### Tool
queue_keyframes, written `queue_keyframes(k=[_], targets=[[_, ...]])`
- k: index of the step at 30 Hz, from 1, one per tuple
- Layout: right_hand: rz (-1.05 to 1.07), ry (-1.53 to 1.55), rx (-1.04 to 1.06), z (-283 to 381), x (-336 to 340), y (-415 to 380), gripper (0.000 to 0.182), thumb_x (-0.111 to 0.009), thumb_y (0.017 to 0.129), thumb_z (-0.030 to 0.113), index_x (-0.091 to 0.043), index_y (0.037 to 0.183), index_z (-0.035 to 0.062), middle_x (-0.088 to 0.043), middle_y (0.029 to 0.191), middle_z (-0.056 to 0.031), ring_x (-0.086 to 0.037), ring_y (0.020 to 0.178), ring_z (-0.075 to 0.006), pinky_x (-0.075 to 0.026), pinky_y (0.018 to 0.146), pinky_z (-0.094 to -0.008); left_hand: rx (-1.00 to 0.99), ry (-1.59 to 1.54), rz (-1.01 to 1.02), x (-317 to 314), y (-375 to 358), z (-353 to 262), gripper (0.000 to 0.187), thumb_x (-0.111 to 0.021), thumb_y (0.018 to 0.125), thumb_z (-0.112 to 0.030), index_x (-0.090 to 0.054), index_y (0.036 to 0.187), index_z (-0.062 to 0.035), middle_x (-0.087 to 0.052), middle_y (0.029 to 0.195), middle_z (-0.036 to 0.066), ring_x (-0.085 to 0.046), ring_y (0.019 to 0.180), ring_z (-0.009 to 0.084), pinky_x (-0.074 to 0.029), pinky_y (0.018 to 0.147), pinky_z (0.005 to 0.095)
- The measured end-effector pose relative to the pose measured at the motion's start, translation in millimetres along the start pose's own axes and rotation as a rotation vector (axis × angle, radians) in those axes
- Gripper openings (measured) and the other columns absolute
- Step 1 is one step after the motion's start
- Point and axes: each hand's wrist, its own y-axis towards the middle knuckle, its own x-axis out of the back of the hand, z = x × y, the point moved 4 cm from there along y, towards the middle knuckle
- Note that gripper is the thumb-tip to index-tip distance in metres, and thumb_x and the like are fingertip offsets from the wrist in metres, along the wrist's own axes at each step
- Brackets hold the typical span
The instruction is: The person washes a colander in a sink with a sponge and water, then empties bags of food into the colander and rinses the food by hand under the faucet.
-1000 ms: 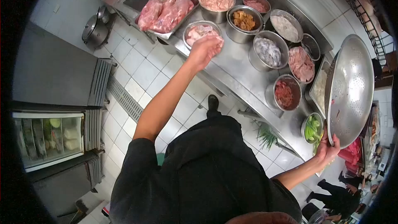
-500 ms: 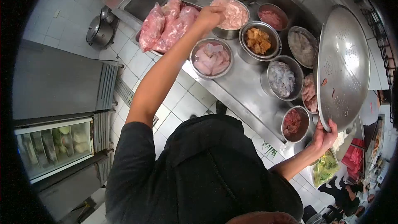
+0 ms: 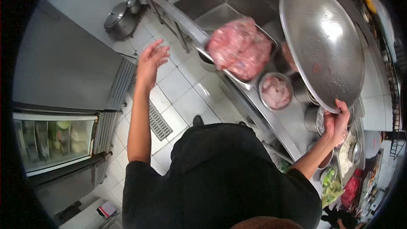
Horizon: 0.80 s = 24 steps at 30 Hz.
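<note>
A cook's right hand grips the rim of a raised colander at 2 o'clock above the bench, left hand open and empty at 10 o'clock, seemingly poised to load meat next

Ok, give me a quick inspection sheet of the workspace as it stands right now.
Surface: stainless counter, wet-looking sheen, sink basin at its far end.
Job's things: large perforated metal bowl, tilted up on edge; tray of raw meat, blurred; small bowl of pale meat.
Clutter: further metal bowls partly hidden behind the perforated bowl; greens at the near end.
Hands: right hand grips the perforated bowl's rim; left hand open, raised over the floor, holding nothing.
Cables: nothing seen.
Surroundings: tiled floor with drain grate, lidded pot, glass-door fridge.
</note>
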Motion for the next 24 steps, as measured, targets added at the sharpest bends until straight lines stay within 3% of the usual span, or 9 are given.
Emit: queue_keyframes(k=[3,7,11,13,16,17,18,22,24], targets=[[0.177,-0.039,-0.175,-48,-84,10,0.035,-0.060,0.077,0.000,-0.054,0.111,-0.0025,-0.062,0.103,-0.0133,-0.064,0.090,-0.0281,-0.055,0.083,-0.0409,0.055,-0.033,-0.054,66,7,16,0.041,-0.063,0.088,-0.019,-0.054,0.124,-0.0029,-0.065,0.103,0.006,-0.060,0.089,0.0141,-0.047,0.078,0.0277],[0.308,-0.053,-0.324,-125,-237,-11,0.039,-0.057,0.080,0.002,-0.046,0.117,-0.0063,-0.053,0.117,-0.0208,-0.055,0.107,-0.0353,-0.051,0.093,-0.0496,0.104,-0.035,-0.062,116,19,32,0.037,-0.062,0.088,-0.018,-0.056,0.122,-0.0029,-0.065,0.103,0.006,-0.060,0.088,0.0146,-0.047,0.077,0.0278],[0.335,0.358,-0.774,-238,-349,19,0.044,-0.044,0.084,0.000,-0.031,0.123,-0.0151,-0.033,0.132,-0.0324,-0.036,0.125,-0.0475,-0.038,0.104,-0.0593,0.120,0.015,-0.050,134,56,40,0.034,-0.060,0.089,-0.018,-0.057,0.119,-0.0025,-0.065,0.104,0.007,-0.060,0.088,0.0150,-0.048,0.077,0.0277],[0.367,0.414,-0.729,-294,-393,47,0.045,-0.040,0.084,0.000,-0.029,0.125,-0.0138,-0.027,0.135,-0.0317,-0.032,0.124,-0.0499,-0.034,0.104,-0.0641,0.115,0.046,-0.031,133,83,42,0.036,-0.059,0.090,-0.020,-0.055,0.121,-0.0018,-0.065,0.105,0.008,-0.061,0.088,0.0152,-0.047,0.077,0.0273],[0.220,0.463,-0.623,-390,-429,113,0.047,-0.038,0.085,0.000,-0.030,0.131,-0.0055,-0.031,0.134,-0.0233,-0.035,0.123,-0.0446,-0.036,0.100,-0.0681,0.117,0.091,-0.009,131,118,35,0.035,-0.060,0.090,-0.020,-0.057,0.119,-0.0015,-0.065,0.105,0.008,-0.061,0.089,0.0152,-0.047,0.077,0.0273],[0.168,0.428,-0.566,-407,-438,126,0.048,-0.038,0.086,0.001,-0.030,0.133,-0.0020,-0.032,0.134,-0.0203,-0.036,0.123,-0.0426,-0.038,0.098,-0.0685,0.117,0.109,0.000,133,131,35,0.035,-0.061,0.090,-0.020,-0.057,0.118,-0.0015,-0.065,0.105,0.008,-0.061,0.089,0.0153,-0.047,0.077,0.0273],[0.055,0.331,-0.412,-419,-443,136,0.038,-0.036,0.086,0.002,-0.035,0.122,-0.0088,-0.039,0.121,-0.0298,-0.047,0.106,-0.0507,-0.043,0.094,-0.0660,0.116,0.115,0.005,138,143,35,0.035,-0.062,0.089,-0.020,-0.058,0.118,-0.0011,-0.065,0.104,0.008,-0.061,0.088,0.0152,-0.047,0.077,0.0271],[-0.339,0.274,-0.413,-458,-449,168,0.042,-0.038,0.082,-0.004,-0.039,0.124,-0.0045,-0.042,0.123,-0.0217,-0.050,0.106,-0.0417,-0.048,0.086,-0.0652,0.184,0.184,-0.054,177,169,38,0.037,-0.062,0.090,-0.021,-0.056,0.120,0.0000,-0.066,0.104,0.009,-0.062,0.086,0.0159,-0.048,0.076,0.0260],[-0.390,0.304,-0.365,-475,-450,191,0.043,-0.039,0.081,-0.005,-0.040,0.124,-0.0037,-0.042,0.123,-0.0214,-0.051,0.105,-0.0412,-0.050,0.083,-0.0641,0.239,0.172,-0.116,211,179,52,0.037,-0.064,0.089,-0.021,-0.058,0.119,-0.0001,-0.065,0.104,0.008,-0.062,0.087,0.0161,-0.048,0.076,0.0273]])
